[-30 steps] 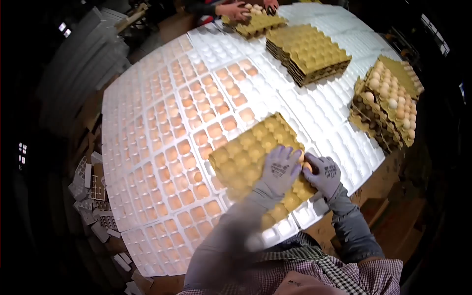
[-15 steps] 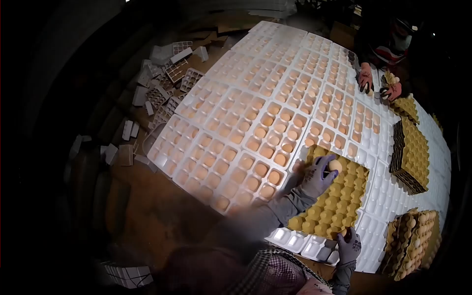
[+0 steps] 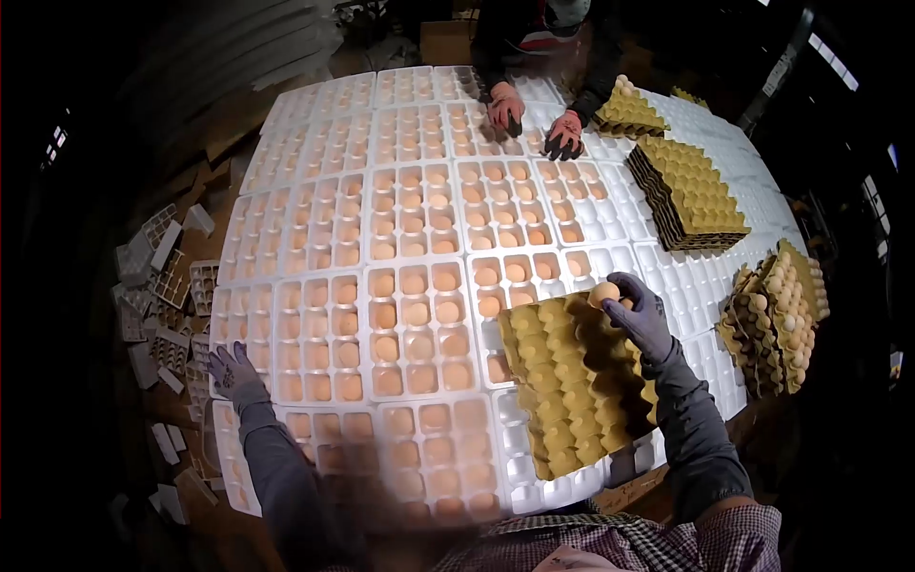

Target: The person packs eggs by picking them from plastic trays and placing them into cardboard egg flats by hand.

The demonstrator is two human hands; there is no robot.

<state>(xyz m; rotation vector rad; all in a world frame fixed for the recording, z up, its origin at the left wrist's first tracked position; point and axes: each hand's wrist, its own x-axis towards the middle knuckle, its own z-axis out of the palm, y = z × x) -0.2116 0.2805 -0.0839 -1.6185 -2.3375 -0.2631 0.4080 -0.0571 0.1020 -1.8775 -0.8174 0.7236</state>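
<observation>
Feed from the head camera, my notes. Right hand [image 3: 643,319] pinches an egg [image 3: 604,294] between thumb and fingers, above the far right corner of a pulp tray [image 3: 562,391]. A second rounded, pale shape sits close behind the egg in the fingers; I cannot tell whether it is another. Left hand [image 3: 232,372] is spread, palm down, at the left edge of the white trays; whether it touches is unclear.

Handling, my estimate: egg light, stiff but brittle, slightly slick. Best held around its widest part, light fingertip pressure, no squeeze on one spot. Pulp tray likely light and bendy; I'd lift it by two opposite edges.

Counts: one pulp tray at my front. One tall stack of pulp trays [image 3: 686,195] beyond it, layers too tight to number. One egg-laden stack [image 3: 729,331] at right, eggs too crowded to count. One small pile [image 3: 631,119] at the far side, a few eggs on top. Nearest central white tray [image 3: 400,329]: twelve cells, three by four, apparently twelve eggs. Opposite, two pink-gloved hands [image 3: 564,135] of a co-worker.
</observation>
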